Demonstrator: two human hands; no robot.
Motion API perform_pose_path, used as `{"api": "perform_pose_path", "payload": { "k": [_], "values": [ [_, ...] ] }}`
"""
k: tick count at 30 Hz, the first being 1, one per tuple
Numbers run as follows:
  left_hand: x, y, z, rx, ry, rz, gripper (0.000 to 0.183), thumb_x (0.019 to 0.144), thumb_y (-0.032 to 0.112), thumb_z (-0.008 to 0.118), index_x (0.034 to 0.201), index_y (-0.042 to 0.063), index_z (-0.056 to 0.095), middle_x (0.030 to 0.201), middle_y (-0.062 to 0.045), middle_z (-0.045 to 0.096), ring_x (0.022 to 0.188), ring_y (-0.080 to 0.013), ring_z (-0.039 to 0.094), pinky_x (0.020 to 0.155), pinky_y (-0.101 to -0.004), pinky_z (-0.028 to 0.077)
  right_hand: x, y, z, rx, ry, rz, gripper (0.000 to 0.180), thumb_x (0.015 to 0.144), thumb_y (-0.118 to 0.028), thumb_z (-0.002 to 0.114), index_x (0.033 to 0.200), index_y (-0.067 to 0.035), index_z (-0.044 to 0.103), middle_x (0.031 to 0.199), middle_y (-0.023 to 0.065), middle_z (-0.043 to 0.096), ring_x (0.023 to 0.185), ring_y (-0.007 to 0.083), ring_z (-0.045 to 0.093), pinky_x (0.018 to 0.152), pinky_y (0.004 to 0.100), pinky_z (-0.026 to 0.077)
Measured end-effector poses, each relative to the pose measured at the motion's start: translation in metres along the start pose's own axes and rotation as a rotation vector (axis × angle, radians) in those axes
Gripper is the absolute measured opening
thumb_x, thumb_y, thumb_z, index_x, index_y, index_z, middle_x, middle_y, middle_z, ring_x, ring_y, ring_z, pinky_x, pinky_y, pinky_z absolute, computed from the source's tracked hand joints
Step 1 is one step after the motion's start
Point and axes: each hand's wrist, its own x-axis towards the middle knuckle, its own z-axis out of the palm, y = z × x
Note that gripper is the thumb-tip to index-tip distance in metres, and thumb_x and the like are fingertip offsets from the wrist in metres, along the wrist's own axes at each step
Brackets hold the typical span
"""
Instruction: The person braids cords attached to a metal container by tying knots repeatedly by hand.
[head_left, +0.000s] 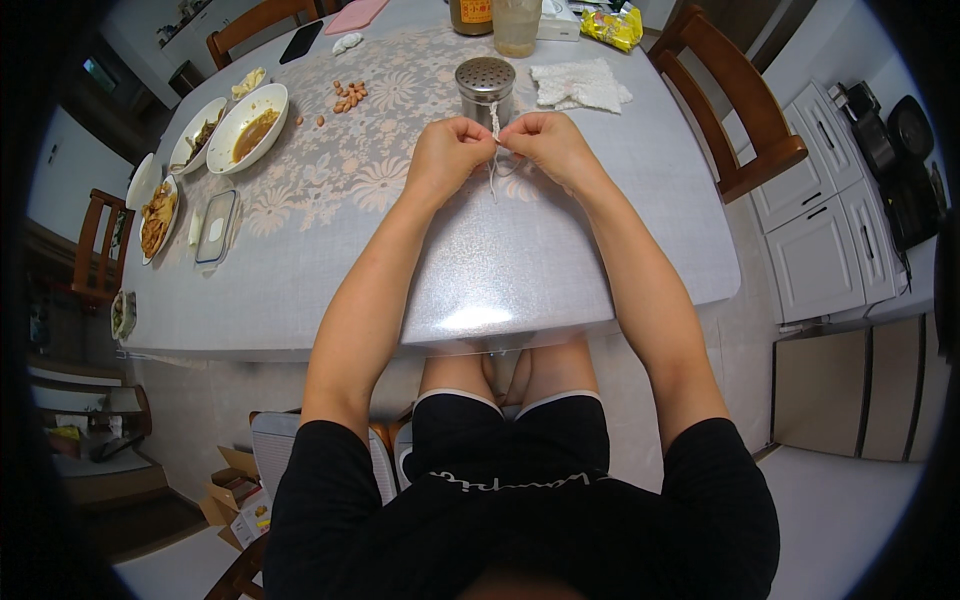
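A short braided white cord (495, 120) runs up from between my hands against the side of a metal shaker with a perforated lid (485, 77). My left hand (452, 154) pinches the cord from the left between thumb and forefinger. From the right, my right hand (549, 147) pinches it at almost the same spot, the fingertips of both hands nearly meeting. Loose strands (493, 184) hang below the fingers over the tablecloth. The shaker stands upright just beyond my hands. How the cord's top end is fixed to it cannot be made out.
Peanuts (349, 97) lie left of the shaker. Farther left are a white bowl with brown sauce (255, 139), a plate of food (157, 217) and a lidded glass container (217, 225). A folded white cloth (581, 85), a jar (472, 16) and a yellow packet (613, 27) sit beyond my hands.
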Motion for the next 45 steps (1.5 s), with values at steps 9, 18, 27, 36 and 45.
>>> {"api": "perform_pose_path", "payload": {
  "k": [9,18,27,36,45],
  "values": [
    [-0.005,0.011,-0.006,-0.263,-0.091,-0.202,0.007,0.076,0.011,0.058,0.076,0.004,0.058,0.069,0.000,0.056,0.059,-0.0064,0.052,0.057,-0.0188,0.047,0.003,0.009,0.001,-0.150,0.057,-0.084,0.014,0.070,-0.016,0.062,0.078,-0.005,0.064,0.066,0.0051,0.061,0.059,0.0120,0.055,0.057,0.0258,0.044],
    [-0.005,0.008,-0.002,-0.323,-0.071,-0.206,0.007,0.076,0.011,0.058,0.077,0.004,0.059,0.069,-0.001,0.057,0.059,-0.0062,0.053,0.057,-0.0184,0.048,-0.001,0.005,0.002,-0.010,0.055,-0.077,0.012,0.070,-0.011,0.060,0.076,-0.001,0.064,0.062,0.0042,0.059,0.053,0.0091,0.052,0.050,0.0221,0.041],
    [-0.005,0.011,0.000,-0.249,-0.043,-0.129,0.012,0.075,0.011,0.060,0.080,0.000,0.060,0.070,-0.003,0.058,0.058,-0.0076,0.054,0.055,-0.0181,0.046,-0.004,-0.003,0.001,0.153,0.004,-0.015,0.010,0.071,-0.006,0.060,0.075,0.002,0.063,0.061,0.0019,0.057,0.051,0.0057,0.048,0.045,0.0184,0.037],
    [-0.005,0.006,0.005,0.010,0.096,0.050,0.012,0.075,0.008,0.062,0.079,-0.003,0.061,0.067,-0.004,0.059,0.055,-0.0064,0.051,0.051,-0.0174,0.041,0.002,0.010,0.008,0.058,0.109,-0.102,0.012,0.069,-0.006,0.060,0.078,0.000,0.064,0.068,0.0044,0.062,0.058,0.0081,0.054,0.054,0.0225,0.043],
    [-0.004,0.003,0.002,0.149,0.059,0.129,0.010,0.074,0.007,0.058,0.077,-0.003,0.059,0.065,-0.002,0.058,0.055,-0.0064,0.051,0.050,-0.0190,0.041,-0.002,0.006,0.009,-0.105,0.148,-0.197,0.029,0.067,-0.010,0.062,0.095,-0.001,0.059,0.069,0.0053,0.062,0.061,0.0118,0.058,0.057,0.0248,0.045]
  ]
}}
